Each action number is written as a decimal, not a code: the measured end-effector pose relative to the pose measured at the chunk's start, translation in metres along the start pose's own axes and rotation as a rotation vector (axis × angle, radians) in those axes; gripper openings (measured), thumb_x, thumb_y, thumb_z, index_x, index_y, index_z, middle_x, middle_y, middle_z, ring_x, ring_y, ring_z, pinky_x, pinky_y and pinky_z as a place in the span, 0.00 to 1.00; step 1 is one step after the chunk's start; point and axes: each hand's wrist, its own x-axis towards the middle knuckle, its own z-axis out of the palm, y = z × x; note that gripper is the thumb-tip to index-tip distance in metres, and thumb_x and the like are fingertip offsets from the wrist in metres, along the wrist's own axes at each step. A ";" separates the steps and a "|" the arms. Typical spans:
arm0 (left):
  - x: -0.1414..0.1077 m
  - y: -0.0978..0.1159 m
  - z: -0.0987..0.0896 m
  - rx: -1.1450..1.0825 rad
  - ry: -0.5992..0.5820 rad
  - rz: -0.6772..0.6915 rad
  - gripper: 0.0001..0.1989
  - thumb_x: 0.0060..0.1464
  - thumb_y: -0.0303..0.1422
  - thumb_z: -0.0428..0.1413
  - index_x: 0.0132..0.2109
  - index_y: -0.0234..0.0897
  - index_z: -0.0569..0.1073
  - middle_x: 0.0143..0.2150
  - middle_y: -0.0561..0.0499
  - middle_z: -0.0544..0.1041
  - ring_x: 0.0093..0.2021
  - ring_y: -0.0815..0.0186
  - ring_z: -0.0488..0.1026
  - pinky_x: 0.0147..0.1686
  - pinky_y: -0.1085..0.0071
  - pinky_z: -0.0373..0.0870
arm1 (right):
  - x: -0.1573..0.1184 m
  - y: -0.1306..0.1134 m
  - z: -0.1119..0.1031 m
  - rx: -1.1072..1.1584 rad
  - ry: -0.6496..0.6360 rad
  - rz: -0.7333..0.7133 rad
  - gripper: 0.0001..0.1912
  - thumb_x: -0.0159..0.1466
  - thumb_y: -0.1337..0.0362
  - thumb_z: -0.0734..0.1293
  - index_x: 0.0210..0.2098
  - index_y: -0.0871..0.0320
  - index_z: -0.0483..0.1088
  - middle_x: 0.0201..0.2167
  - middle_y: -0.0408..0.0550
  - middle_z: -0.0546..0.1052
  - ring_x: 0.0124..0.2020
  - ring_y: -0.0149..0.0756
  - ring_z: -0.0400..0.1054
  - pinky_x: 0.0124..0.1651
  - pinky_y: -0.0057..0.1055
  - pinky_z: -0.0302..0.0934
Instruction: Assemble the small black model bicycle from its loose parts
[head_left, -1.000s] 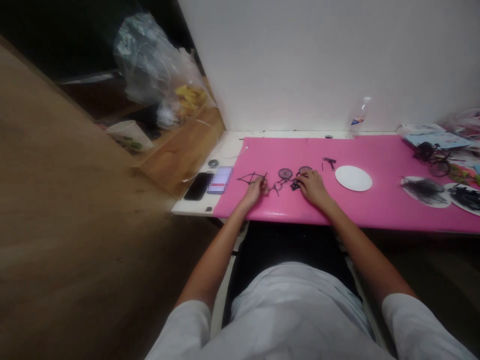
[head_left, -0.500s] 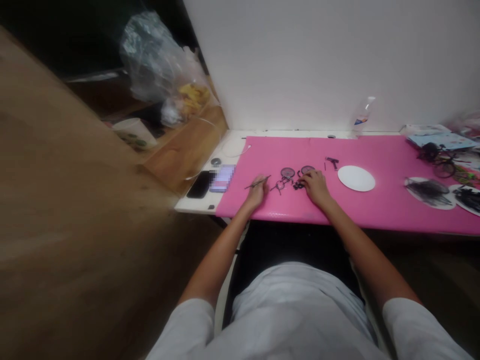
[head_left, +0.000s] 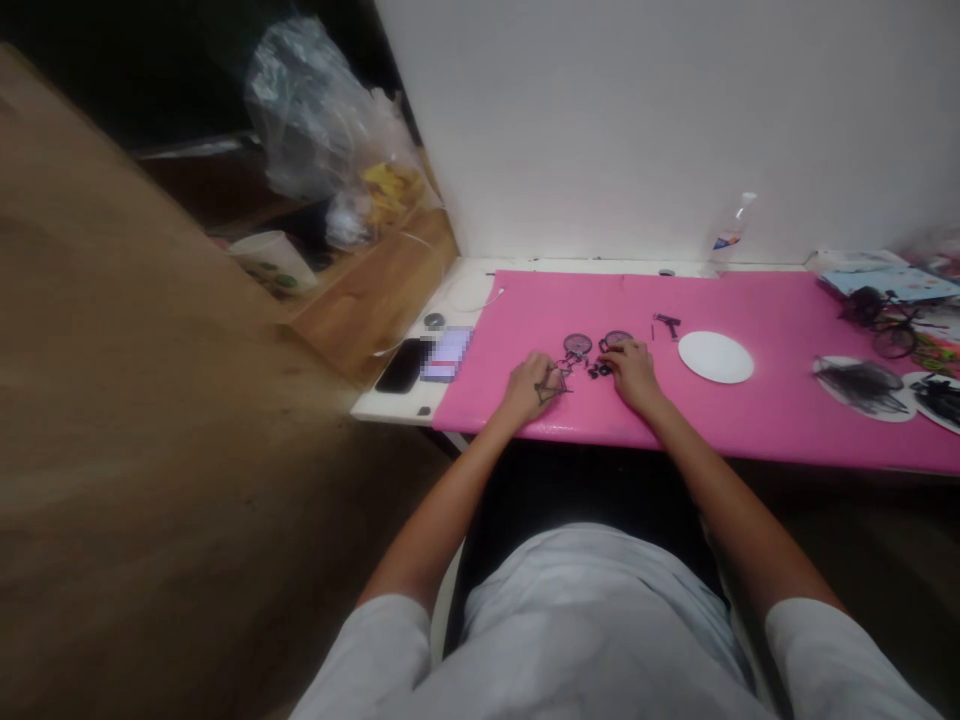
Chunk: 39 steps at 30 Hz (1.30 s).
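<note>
We find the left hand (head_left: 531, 386) pinched closed on a thin dark frame (head_left: 553, 389) at its three o'clock. We judge it light, stiff yet fragile, best held by a thicker tube; fingers mask its joints. Next, the right hand (head_left: 636, 374) curls over small black parts (head_left: 595, 371) at its nine o'clock; whether it grips any, we cannot tell.

Table covering (head_left: 720, 420) — smooth, glossy.
</note>
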 end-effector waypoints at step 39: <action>-0.001 -0.004 0.002 0.252 -0.109 0.052 0.07 0.70 0.38 0.52 0.45 0.40 0.71 0.43 0.50 0.77 0.40 0.61 0.73 0.46 0.63 0.64 | 0.007 -0.039 -0.027 1.027 0.106 0.043 0.17 0.64 0.47 0.76 0.41 0.53 0.80 0.41 0.50 0.82 0.45 0.43 0.77 0.51 0.40 0.72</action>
